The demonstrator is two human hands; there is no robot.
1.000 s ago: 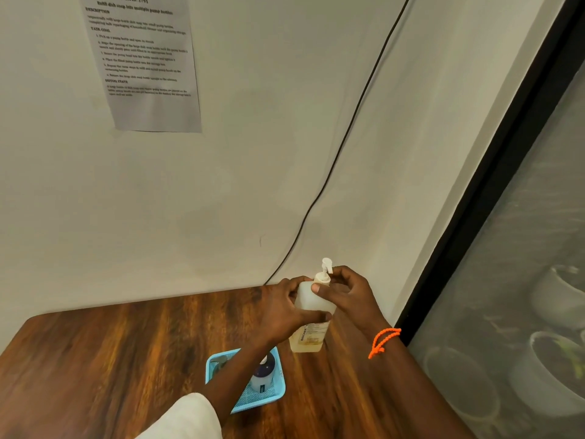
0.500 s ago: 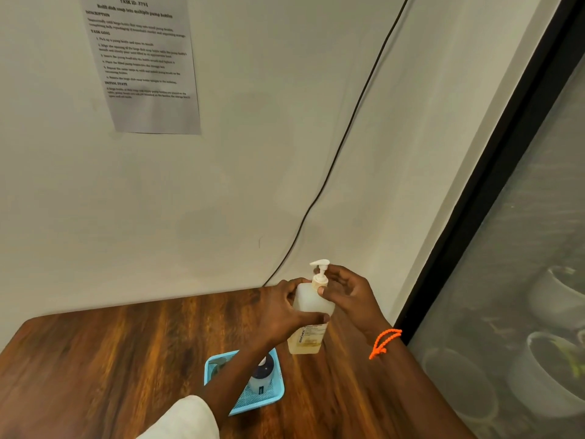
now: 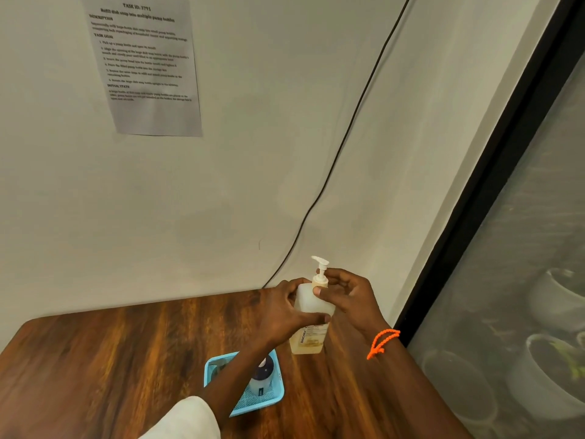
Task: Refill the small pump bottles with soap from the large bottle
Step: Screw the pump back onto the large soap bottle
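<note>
The left hand [image 3: 281, 308] is gripping the pump bottle [image 3: 311, 315] around its body, fingers [image 3: 319, 319] wrapping across the front, and holding it upright just above the counter [image 3: 110, 359], near the back wall. The right hand [image 3: 348, 296] is pinching the collar [image 3: 319, 280] at the bottle's neck, thumb in front and fingers curling behind.

Over the last second the nozzle [image 3: 319, 260] has been swinging round: it was pointing up and away, and now it is pointing left. The bottle itself has barely shifted. That suggests the right hand is turning the pump head on its thread, though whether it is loosening or tightening cannot be told from here. A shallow layer of yellowish soap is showing at the bottom of the bottle, so it is probably being opened for filling.

Another bottle [image 3: 262, 373] with a dark top is standing in the blue basket [image 3: 275, 397], partly hidden under the left forearm. The large bottle is not visible.
</note>
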